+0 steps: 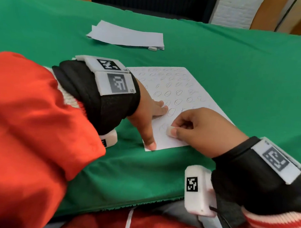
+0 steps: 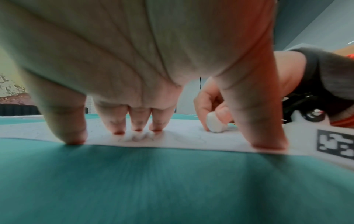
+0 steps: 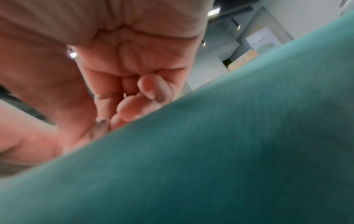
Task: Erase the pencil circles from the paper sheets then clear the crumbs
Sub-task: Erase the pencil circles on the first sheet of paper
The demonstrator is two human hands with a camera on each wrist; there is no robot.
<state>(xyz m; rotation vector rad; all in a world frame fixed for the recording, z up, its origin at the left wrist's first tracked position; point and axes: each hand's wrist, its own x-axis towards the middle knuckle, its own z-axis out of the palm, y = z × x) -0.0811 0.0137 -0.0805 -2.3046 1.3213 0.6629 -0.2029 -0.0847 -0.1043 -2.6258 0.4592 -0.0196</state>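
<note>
**Rubbing out a circle**

The left hand (image 1: 147,111) is spread flat, its fingers (image 2: 118,121) straight and apart, pressing the paper sheet (image 1: 197,99) onto the green worktop (image 1: 238,66). Just beside its thumb, the right hand (image 1: 203,130) bends down, its fingers clamped on a small white eraser (image 1: 170,130) touching the sheet among the pencil circles (image 1: 178,92).

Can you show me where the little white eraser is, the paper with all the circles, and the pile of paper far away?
small white eraser (image 1: 170,130), head view, its end showing.
white paper sheet with pencil circles (image 1: 180,87), head view, its middle.
stack of white paper sheets (image 1: 126,34), head view, top sheet.
</note>
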